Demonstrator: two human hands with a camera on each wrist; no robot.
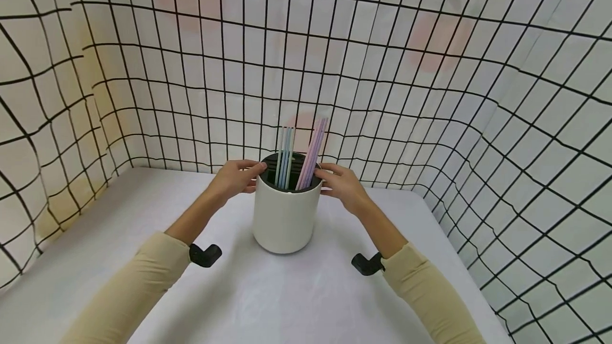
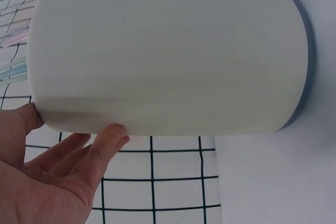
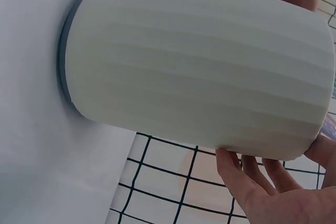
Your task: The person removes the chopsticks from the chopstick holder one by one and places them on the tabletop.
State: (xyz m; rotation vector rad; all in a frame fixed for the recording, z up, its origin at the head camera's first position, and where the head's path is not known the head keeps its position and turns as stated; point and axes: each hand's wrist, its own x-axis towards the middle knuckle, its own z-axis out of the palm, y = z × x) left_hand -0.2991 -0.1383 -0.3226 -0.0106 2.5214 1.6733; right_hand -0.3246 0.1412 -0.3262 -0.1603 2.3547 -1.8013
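Observation:
A white round utensil holder with a black slotted insert stands upright on the table. Pale blue and green straws stand in it at the left, and pink and purple straws lean to the right. My left hand grips the holder's left side near the top, thumb at the rim. On the opposite side my right hand holds it the same way. In the left wrist view the left fingertips touch the smooth wall; the right wrist view shows the right fingertips against it.
A white cloth covers the table. Black wire grid rises behind and on both sides, with white sheeting behind it. Black wrist mounts stick out from both sleeves.

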